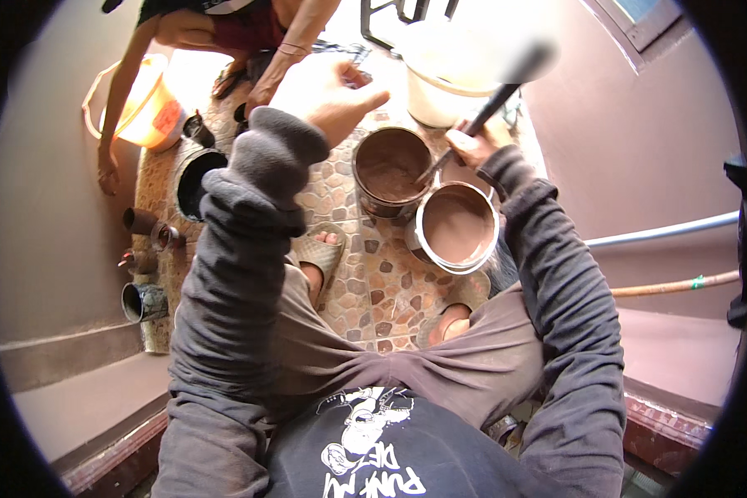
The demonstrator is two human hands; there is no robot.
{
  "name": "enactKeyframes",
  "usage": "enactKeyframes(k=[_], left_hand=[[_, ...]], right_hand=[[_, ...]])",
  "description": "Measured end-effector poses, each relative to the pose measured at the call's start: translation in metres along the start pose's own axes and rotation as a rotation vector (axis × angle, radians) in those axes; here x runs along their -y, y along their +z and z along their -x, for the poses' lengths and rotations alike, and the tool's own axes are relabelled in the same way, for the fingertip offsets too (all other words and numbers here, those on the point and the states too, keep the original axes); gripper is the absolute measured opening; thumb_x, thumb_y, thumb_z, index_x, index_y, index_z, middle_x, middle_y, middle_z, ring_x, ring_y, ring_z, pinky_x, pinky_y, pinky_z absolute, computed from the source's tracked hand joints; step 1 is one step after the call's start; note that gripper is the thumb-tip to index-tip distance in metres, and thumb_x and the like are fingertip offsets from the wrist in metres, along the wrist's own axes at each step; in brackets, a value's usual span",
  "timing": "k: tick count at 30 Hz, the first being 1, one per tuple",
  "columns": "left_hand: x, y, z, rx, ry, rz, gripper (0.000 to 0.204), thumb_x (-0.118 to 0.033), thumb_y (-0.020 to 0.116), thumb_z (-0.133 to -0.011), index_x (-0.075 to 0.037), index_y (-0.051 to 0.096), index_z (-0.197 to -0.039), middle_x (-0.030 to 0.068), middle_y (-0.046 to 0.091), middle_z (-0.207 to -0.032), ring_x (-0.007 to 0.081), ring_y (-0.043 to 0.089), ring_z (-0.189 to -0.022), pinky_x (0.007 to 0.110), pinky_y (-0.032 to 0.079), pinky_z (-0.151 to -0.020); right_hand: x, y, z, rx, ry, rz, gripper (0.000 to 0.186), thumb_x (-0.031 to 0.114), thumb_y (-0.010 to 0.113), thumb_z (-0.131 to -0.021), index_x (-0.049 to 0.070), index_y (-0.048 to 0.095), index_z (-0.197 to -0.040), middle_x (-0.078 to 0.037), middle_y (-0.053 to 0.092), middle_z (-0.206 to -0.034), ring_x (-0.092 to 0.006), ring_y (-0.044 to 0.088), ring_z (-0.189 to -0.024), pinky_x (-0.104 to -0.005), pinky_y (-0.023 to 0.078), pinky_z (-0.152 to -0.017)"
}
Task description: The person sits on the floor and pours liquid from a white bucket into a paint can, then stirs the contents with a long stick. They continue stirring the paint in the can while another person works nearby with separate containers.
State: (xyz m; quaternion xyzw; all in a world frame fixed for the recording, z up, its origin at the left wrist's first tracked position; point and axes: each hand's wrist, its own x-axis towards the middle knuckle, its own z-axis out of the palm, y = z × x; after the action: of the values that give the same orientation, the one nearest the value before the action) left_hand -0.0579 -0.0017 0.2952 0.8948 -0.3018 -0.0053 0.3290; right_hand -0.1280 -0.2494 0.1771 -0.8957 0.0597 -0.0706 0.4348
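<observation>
My right hand (480,146) is closed round a long dark stick (500,101), held at a slant. The stick's thin lower end reaches the right rim of a dark bucket (390,139) with thick brown paint-like liquid in it. Its upper end is blurred against the bright background. Close in front of that bucket, a white-rimmed pail (420,235) holds smoother brown liquid. My left hand (328,95) is raised to the upper left of the dark bucket. Its thumb sticks out, apart from partly curled, overexposed fingers, and I see nothing in it.
Another person's arm (299,37) reaches down at the far left, near an orange bucket (159,116). A black container (197,184) and several small cans (145,302) line the left wall. A big whitish tub (440,100) stands behind the buckets. Two pipes (664,234) run along the right wall.
</observation>
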Motion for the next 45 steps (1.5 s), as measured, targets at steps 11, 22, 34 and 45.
enactKeyframes(k=[11, 22, 34, 45], left_hand=[[0.008, 0.025, -0.031, 0.207, -0.084, -0.083, 0.042, -0.038, 0.07, -0.075, 0.001, 0.064, -0.087, 0.0116, 0.063, -0.074, 0.02, 0.062, -0.069, 0.029, 0.049, -0.066], [0.043, -0.036, -0.035, -0.286, -0.334, 0.41, 0.027, -0.027, 0.065, -0.084, -0.004, 0.062, -0.098, 0.0044, 0.061, -0.071, 0.0086, 0.056, -0.054, 0.021, 0.044, -0.048], [0.064, -0.044, -0.017, -0.117, -0.323, 0.55, 0.027, -0.022, 0.058, -0.089, -0.004, 0.055, -0.108, 0.005, 0.061, -0.073, 0.0094, 0.058, -0.054, 0.02, 0.044, -0.046], [0.03, -0.019, 0.019, 0.353, -0.085, -0.104, 0.022, -0.019, 0.056, -0.081, 0.003, 0.062, -0.081, 0.0206, 0.061, -0.075, 0.0326, 0.061, -0.071, 0.037, 0.048, -0.067]], right_hand=[[-0.008, 0.002, -0.033, -0.074, -0.087, 0.075, 0.027, 0.028, 0.064, -0.073, 0.004, 0.061, -0.083, -0.014, 0.064, -0.071, -0.0271, 0.063, -0.067, -0.0354, 0.05, -0.065], [0.013, 0.004, -0.03, -0.118, -0.165, 0.278, 0.017, 0.019, 0.063, -0.073, 0.003, 0.062, -0.069, -0.014, 0.062, -0.063, -0.0237, 0.062, -0.06, -0.0355, 0.05, -0.059], [-0.002, 0.011, -0.044, -0.166, -0.076, 0.105, 0.017, 0.02, 0.065, -0.074, 0.004, 0.064, -0.081, -0.013, 0.063, -0.071, -0.0265, 0.061, -0.065, -0.0345, 0.049, -0.063], [0.002, 0.02, -0.034, 0.04, -0.009, -0.268, 0.019, 0.021, 0.067, -0.073, 0.003, 0.066, -0.08, -0.012, 0.063, -0.068, -0.021, 0.062, -0.064, -0.0329, 0.05, -0.063]])
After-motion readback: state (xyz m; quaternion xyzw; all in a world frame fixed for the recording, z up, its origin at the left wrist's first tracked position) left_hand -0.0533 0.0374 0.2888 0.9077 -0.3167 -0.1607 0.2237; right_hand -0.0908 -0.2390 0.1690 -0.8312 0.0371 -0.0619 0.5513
